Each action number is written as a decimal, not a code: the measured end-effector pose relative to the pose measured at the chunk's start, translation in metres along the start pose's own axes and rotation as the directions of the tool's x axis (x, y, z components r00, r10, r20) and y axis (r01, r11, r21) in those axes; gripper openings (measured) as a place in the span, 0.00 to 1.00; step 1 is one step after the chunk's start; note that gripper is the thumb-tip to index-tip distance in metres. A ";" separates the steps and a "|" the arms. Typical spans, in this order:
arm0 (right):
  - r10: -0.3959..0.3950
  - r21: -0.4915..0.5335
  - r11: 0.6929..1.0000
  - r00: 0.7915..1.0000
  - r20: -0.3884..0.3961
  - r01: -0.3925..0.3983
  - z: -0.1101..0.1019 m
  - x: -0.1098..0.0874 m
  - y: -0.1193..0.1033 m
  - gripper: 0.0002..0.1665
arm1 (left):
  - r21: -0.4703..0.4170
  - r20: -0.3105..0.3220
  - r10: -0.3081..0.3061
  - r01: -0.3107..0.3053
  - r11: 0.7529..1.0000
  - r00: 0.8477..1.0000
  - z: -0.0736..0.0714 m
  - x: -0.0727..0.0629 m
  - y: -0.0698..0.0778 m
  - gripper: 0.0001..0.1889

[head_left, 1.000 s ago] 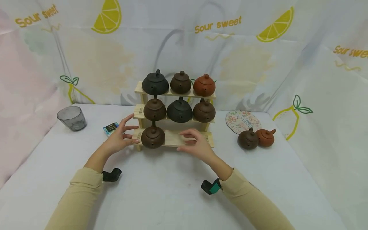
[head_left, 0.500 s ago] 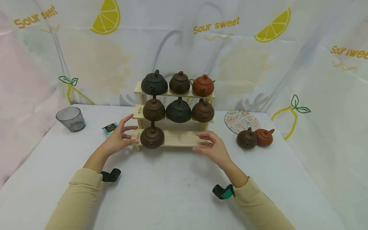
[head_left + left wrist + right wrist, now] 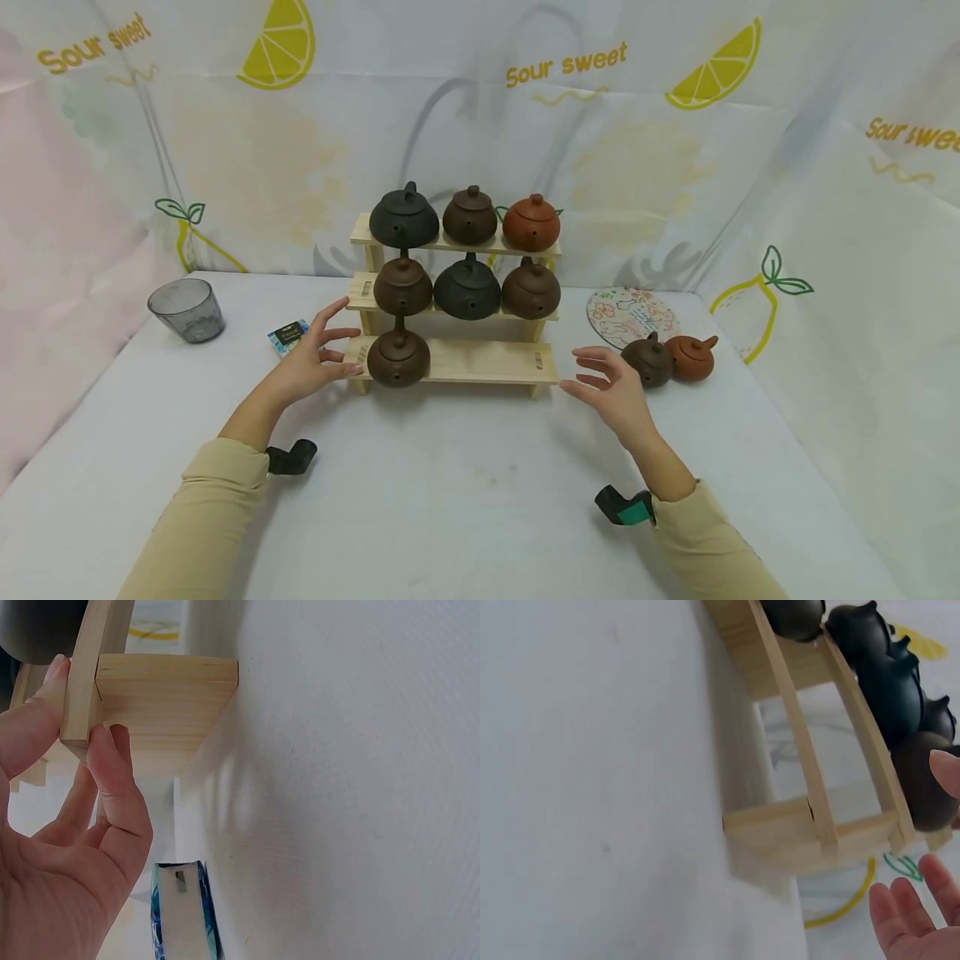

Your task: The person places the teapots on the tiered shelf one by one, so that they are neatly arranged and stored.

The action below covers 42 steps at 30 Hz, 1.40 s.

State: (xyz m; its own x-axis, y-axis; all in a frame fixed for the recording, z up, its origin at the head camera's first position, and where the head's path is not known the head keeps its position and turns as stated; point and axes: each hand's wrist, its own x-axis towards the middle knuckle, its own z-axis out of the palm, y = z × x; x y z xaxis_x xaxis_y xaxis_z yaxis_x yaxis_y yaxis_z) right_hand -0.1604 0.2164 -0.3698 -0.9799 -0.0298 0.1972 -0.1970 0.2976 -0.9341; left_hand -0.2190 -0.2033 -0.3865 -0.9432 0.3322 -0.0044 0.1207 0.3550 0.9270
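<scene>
A three-tier wooden display stand [image 3: 487, 360] holds clay teapots. My left hand [image 3: 306, 363] pinches the left end of its bottom board; the left wrist view has the thumb [image 3: 37, 724] above the board and a finger below. One brown teapot [image 3: 399, 360] sits at that tier's left. Three teapots fill the middle tier, including a black teapot [image 3: 468, 290], and three more stand on top, with a red-brown teapot [image 3: 532, 225] at the right. My right hand [image 3: 617, 396] hovers empty, fingers loosely bent, just left of a dark brown teapot [image 3: 649, 363] and a reddish teapot [image 3: 692, 358] on the table.
A round patterned mat [image 3: 626, 315] lies behind the two table teapots. At the far left stands a grey glass cup [image 3: 187, 310]. Beside my left hand is a small blue-and-black packet [image 3: 287, 335]. A printed cloth [image 3: 480, 125] hangs behind the white table.
My right hand has moved right, from in front of the bottom tier to beside the table teapots. My left hand keeps its place at the stand.
</scene>
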 end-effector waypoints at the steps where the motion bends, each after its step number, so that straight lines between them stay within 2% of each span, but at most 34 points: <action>1: 0.008 -0.006 1.000 1.000 -0.008 -0.008 -0.003 -0.001 0.001 0.27 | -0.001 0.001 0.002 -0.002 1.000 1.000 0.000 0.000 0.000 0.54; 9: 0.062 -0.028 0.998 0.996 -0.070 -0.064 -0.026 -0.006 0.008 0.27 | 0.004 0.003 -0.004 0.004 1.000 1.000 0.000 -0.002 0.004 0.54; 19: 0.006 -0.045 0.999 0.983 -0.182 -0.015 -0.050 -0.009 0.014 0.23 | -0.001 0.001 0.000 0.000 1.000 1.000 0.000 -0.002 0.003 0.54; 23: 0.015 -0.065 0.997 0.976 -0.219 -0.030 -0.059 -0.008 0.018 0.23 | 0.007 0.000 -0.001 0.001 1.000 1.000 0.000 -0.002 0.003 0.54; 34: 0.107 -0.091 0.986 0.953 -0.282 -0.138 -0.083 -0.002 0.031 0.27 | 0.016 -0.006 0.004 -0.003 1.000 1.000 0.000 -0.001 0.004 0.54; 42: 0.221 -0.141 0.954 0.940 -0.261 -0.263 -0.097 0.003 0.043 0.36 | 0.003 0.002 0.009 -0.009 1.000 1.000 0.000 -0.002 0.004 0.54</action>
State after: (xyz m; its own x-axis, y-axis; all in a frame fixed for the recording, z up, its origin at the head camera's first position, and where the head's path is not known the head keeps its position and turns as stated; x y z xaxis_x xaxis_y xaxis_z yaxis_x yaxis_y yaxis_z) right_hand -0.1691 0.3213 -0.3802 -0.9565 0.2863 0.0566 0.0742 0.4262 -0.9016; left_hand -0.2162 -0.2027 -0.3824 -0.9415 0.3370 0.0028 0.1299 0.3552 0.9257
